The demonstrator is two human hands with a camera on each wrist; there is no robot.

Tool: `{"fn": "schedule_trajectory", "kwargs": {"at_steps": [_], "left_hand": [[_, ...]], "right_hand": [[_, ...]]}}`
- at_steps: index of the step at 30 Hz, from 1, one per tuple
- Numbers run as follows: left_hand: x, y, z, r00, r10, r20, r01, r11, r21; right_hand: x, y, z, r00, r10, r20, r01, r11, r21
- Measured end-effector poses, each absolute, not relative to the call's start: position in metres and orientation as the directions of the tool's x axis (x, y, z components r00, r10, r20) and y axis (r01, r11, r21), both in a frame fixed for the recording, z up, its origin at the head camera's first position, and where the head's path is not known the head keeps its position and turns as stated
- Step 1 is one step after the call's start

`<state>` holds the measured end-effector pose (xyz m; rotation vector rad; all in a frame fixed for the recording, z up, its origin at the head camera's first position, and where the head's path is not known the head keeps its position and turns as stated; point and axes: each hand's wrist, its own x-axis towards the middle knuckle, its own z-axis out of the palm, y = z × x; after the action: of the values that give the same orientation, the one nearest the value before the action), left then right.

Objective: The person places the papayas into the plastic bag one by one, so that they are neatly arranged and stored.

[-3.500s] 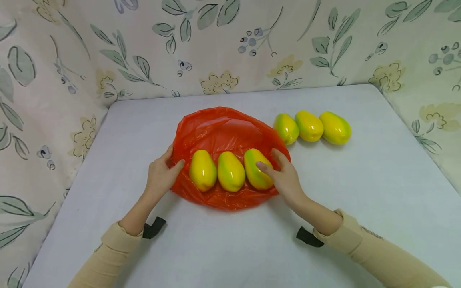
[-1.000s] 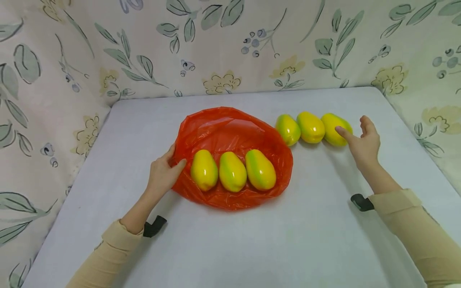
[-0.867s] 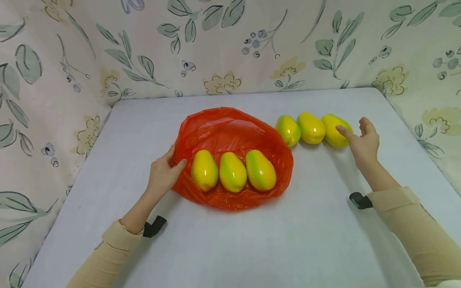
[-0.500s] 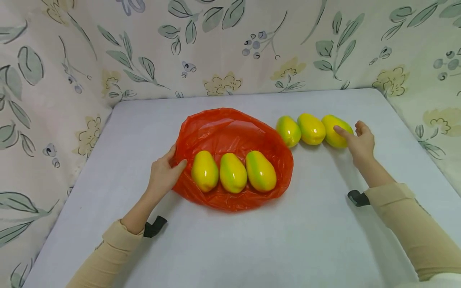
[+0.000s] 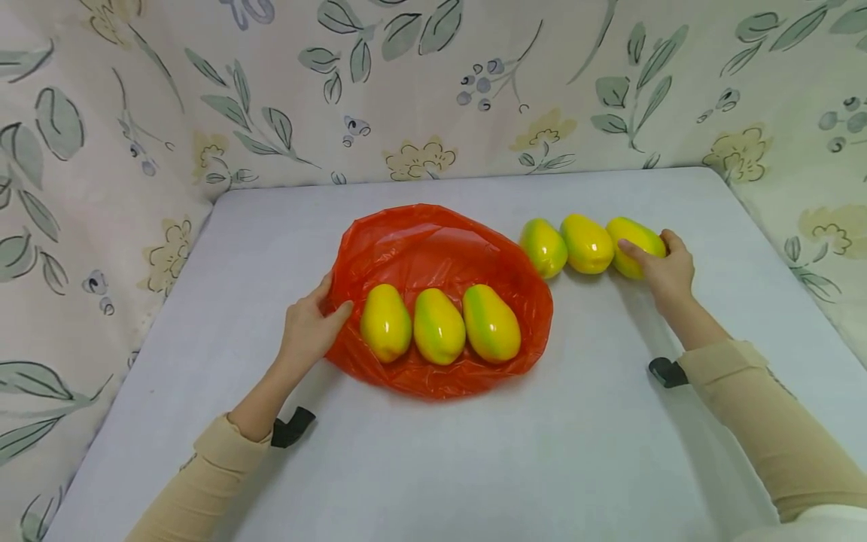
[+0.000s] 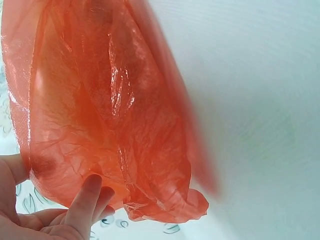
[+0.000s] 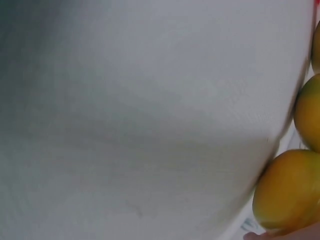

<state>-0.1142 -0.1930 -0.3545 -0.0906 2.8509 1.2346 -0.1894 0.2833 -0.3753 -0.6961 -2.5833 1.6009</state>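
A red plastic bag point(image 5: 433, 248) lies spread open on the table, with three glossy yellow-green papayas point(image 5: 439, 327) in a row on it. My left hand point(image 5: 306, 325) holds the bag's left edge, thumb on the inner side. In the left wrist view, fingers point(image 6: 84, 202) show against the thin red film. Three more papayas stand in a row right of the bag. On the rightmost papaya point(image 5: 626, 245), my right hand point(image 5: 667, 271) has its thumb at the front and its fingers at the right side. The right wrist view catches that papaya point(image 7: 285, 190) above a fingertip.
The middle papaya point(image 5: 586, 244) sits close beside the gripped one, and the left papaya point(image 5: 543, 248) sits right at the bag's rim. The white table point(image 5: 474, 467) ends at the back against a floral curtain point(image 5: 433, 90).
From the papayas in the bag, my right hand has moved right and back to the outer row, then closed leftward onto the rightmost papaya. My left hand stays on the bag.
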Motion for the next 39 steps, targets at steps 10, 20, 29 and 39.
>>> {"fn": "schedule_trajectory", "kwargs": {"at_steps": [10,20,29,39], "left_hand": [[-0.1137,-0.1933,-0.3548,-0.997,-0.047,-0.056,-0.073,0.680,0.730],[-0.1141,-0.1931,-0.3540,-0.998,-0.041,-0.049,-0.064,0.678,0.732],[-0.1144,-0.1926,-0.3528,-0.999,-0.036,-0.026,-0.044,0.685,0.727],[-0.1141,-0.1918,-0.3536,-0.998,-0.040,-0.039,-0.056,0.683,0.728]], "right_hand": [[-0.1893,0.2839,-0.3754,-0.898,0.391,-0.203,0.367,0.410,-0.835],[-0.1888,0.2850,-0.3728,-0.890,0.396,-0.227,0.395,0.418,-0.818],[-0.1876,0.2843,-0.3705,-0.863,0.434,-0.257,0.436,0.385,-0.813],[-0.1863,0.2801,-0.3663,-0.820,0.505,-0.270,0.451,0.280,-0.847]]}}
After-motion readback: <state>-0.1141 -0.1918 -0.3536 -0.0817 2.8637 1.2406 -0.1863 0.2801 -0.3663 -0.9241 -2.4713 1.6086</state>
